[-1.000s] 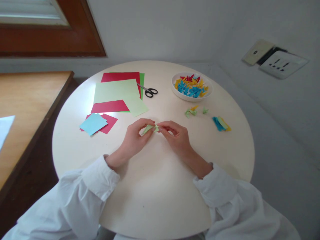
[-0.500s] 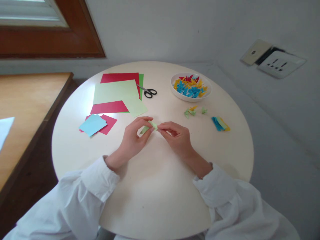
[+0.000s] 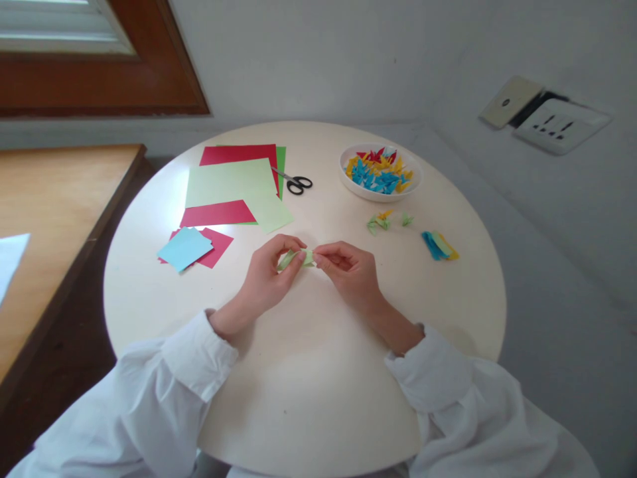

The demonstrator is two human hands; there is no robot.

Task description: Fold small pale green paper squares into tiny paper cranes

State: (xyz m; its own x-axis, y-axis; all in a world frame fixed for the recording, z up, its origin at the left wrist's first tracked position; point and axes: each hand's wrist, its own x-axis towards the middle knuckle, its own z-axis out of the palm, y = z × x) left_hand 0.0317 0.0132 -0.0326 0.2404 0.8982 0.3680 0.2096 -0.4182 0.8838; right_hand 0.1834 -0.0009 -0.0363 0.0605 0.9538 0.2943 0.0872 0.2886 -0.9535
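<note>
A small piece of folded light-green paper (image 3: pixel 308 258) is between my two hands over the middle of the round white table (image 3: pixel 298 372). My left hand (image 3: pixel 271 269) pinches its left part between thumb and fingers, which cover some of it. At its right end, the thumb and fingertips of my right hand (image 3: pixel 351 265) are closed on the paper. The exact fold is too small to make out. Beyond my right hand lie several little green and yellow folded paper pieces (image 3: pixel 381 223).
A white bowl (image 3: pixel 381 196) holds many folded paper cranes. Black-handled scissors (image 3: pixel 296 184) lie against stacked red and green sheets (image 3: pixel 223 182). Blue and pink paper squares (image 3: pixel 185 249) sit at the left, a blue and yellow folded bundle (image 3: pixel 438 245) at the right. A wooden table (image 3: pixel 64 186) stands left.
The green paper has turned to lie flatter between my fingertips. My left fingers have shifted slightly down over it; the things on the table have stayed put.
</note>
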